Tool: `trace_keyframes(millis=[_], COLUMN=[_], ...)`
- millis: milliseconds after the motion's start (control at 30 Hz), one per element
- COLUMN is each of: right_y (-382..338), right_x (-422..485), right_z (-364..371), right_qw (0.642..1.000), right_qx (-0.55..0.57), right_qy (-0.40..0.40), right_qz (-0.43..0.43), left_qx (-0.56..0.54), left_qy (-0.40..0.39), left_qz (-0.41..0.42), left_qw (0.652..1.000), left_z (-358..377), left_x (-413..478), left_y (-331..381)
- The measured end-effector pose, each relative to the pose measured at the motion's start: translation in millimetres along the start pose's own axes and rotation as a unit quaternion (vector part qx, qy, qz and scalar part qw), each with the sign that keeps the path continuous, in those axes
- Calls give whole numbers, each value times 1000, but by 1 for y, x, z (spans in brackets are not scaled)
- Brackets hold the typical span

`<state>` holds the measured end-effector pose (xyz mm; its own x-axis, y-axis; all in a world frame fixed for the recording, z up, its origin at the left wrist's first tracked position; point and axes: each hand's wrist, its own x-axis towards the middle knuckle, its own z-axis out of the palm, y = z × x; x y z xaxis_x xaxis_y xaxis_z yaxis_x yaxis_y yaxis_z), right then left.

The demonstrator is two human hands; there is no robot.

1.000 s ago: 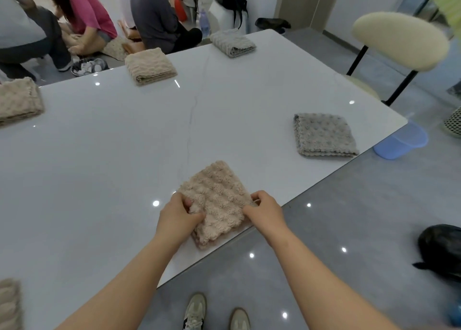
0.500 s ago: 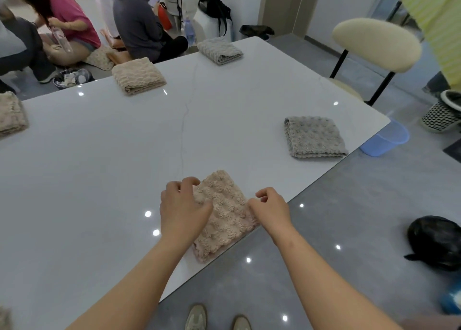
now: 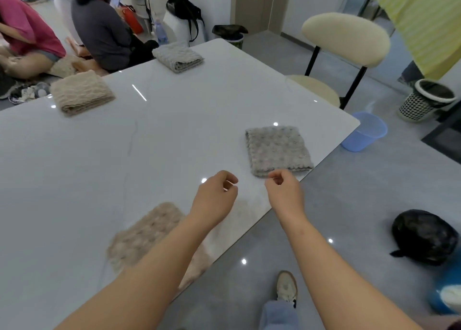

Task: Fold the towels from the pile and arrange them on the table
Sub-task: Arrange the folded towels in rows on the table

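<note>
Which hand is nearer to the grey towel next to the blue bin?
Right. The right hand hovers at the near edge of the grey towel; the left hand is farther off, to its left.

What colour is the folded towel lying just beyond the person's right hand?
Grey, with a bumpy dotted weave; the head view shows the towel clearly.

A glossy white surface (image 3: 174, 130) showed bright spots of reflected light. Beside it stood a cream chair (image 3: 345, 39) on black legs, with a blue bin (image 3: 364, 132) and a mesh basket (image 3: 424, 100) on the grey floor (image 3: 374, 192). The walls (image 3: 294, 3) were white.
</note>
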<state>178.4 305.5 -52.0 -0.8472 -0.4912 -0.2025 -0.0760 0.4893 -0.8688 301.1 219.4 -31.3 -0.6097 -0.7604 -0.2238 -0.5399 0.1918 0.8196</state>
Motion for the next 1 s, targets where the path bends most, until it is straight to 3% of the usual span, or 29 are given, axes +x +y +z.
trace_keyframes(millis=[167, 267, 433, 667, 1000], right_y=[2, 1, 5, 6, 13], right_x=[86, 129, 181, 211, 204], right_z=[-51, -70, -73, -68, -80], right_qw=[997, 991, 965, 944, 950], right_qx=[-53, -88, -178, -152, -123], right_qy=[-27, -60, -150, -276, -281], right_qz=[-49, -77, -118, -94, -62], left_qx=[-42, -83, -144, -134, -106], left_qy=[77, 129, 153, 184, 215], left_qz=[-78, -168, -250, -248, -232], left_qw=[993, 974, 945, 942, 943], left_z=[62, 91, 114, 112, 100], left_x=[45, 61, 85, 100, 101], left_y=[33, 48, 58, 56, 49])
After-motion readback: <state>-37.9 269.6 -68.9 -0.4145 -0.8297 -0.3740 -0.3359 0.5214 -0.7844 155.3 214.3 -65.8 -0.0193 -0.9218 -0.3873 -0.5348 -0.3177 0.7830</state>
